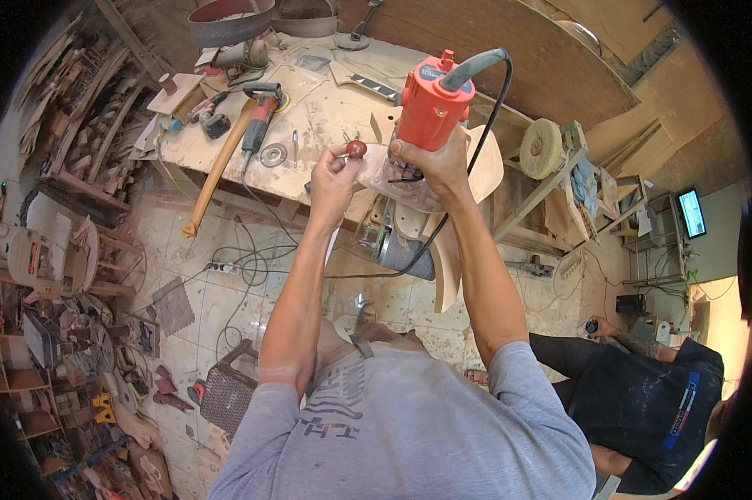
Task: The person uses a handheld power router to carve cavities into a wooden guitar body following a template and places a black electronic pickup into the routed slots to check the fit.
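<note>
My right hand (439, 165) is wrapped round the lower body of a red router (433, 108), which stands upright over the front edge of the workbench. A clear plastic piece (405, 185) shows below it, with the bit hidden. My left hand (333, 179) pinches a dark red round knob (356, 149) just left of the router; whether the knob is fixed to it, I cannot tell. Beneath and behind the router lies a pale wooden guitar body (486, 160), partly covered. A black cord (503, 100) loops from the router's top down past my right forearm.
On the dusty workbench (309, 125) lie an angle grinder (262, 112), a long wooden neck (224, 158), a metal disc (273, 155) and a cordless drill (215, 125). Cables (255, 254) tangle on the floor. A co-worker (643, 400) in black is at the right, near a buffing wheel stand (543, 148).
</note>
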Motion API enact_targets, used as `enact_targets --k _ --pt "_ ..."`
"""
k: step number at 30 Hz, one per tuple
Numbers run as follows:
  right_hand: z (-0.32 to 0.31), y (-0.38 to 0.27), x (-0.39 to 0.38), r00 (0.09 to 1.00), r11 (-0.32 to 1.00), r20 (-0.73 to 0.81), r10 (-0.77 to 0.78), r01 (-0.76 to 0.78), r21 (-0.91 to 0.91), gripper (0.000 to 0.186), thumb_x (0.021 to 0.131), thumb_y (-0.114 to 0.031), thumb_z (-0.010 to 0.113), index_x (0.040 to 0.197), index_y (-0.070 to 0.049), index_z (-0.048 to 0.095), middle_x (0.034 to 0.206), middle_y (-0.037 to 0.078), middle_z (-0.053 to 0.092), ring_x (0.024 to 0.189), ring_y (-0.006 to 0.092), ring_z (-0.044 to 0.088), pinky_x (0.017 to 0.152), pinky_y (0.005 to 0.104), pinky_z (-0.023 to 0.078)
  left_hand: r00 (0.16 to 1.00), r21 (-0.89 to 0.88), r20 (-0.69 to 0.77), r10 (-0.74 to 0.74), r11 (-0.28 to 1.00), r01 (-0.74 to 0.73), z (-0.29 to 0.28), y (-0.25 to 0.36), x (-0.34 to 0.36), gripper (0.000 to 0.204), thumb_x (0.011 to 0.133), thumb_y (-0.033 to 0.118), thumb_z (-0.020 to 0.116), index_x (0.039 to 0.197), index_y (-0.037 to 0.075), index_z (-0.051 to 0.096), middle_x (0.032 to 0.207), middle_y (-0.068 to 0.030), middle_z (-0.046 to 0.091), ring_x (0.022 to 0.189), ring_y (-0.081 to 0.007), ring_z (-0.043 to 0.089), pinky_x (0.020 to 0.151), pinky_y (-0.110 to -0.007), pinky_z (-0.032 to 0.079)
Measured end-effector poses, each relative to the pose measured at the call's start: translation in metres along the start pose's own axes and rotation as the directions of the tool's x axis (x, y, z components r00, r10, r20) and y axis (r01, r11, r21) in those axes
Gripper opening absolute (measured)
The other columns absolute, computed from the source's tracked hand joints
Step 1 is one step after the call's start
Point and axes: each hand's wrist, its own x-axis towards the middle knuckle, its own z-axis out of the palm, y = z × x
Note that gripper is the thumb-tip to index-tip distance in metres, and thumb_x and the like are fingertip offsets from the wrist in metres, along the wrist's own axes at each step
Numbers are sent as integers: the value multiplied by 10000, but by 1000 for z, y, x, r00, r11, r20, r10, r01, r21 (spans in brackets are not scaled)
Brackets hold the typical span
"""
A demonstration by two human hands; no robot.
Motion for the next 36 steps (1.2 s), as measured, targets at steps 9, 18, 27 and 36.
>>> enact_targets --k 9,18,27,36 --pt "1 -1 -1 998 998 -17 -65 65 -23 535 731 -321 940 1096 -31 677 933 45 747 836 145 720 773 325 586 1000 -7 -6 3 1000 -3 0 -1 0 279 1048 118 709 1278 -15 623 1119 -112 761 1007 -125 707 887 -268 556" --pt "1 -3 0 999 999 10 -45 44 12 497 739 -294 933 1079 -33 681 918 44 744 822 140 713 759 318 580 1000 -47 -12 1 999 -2 1 -2 0 255 1051 104 698 1260 -17 616 1115 -101 754 996 -117 694 885 -267 549" --pt "1 -8 -1 1000 1000 25 12 -12 13 541 690 -322 930 1091 -54 686 977 28 710 873 144 660 804 329 537 1000 -58 -7 1 998 -1 -2 -6 2 250 1048 82 686 1263 -22 613 1126 -108 752 1005 -119 691 886 -268 547" --pt "0 -1 1 998 998 46 38 -40 46 547 673 -319 933 1084 -55 686 968 31 711 869 148 664 801 327 537 1000 -50 -10 -3 999 2 -3 -9 3 262 1045 79 687 1272 -26 608 1139 -116 748 1017 -127 690 903 -271 544"
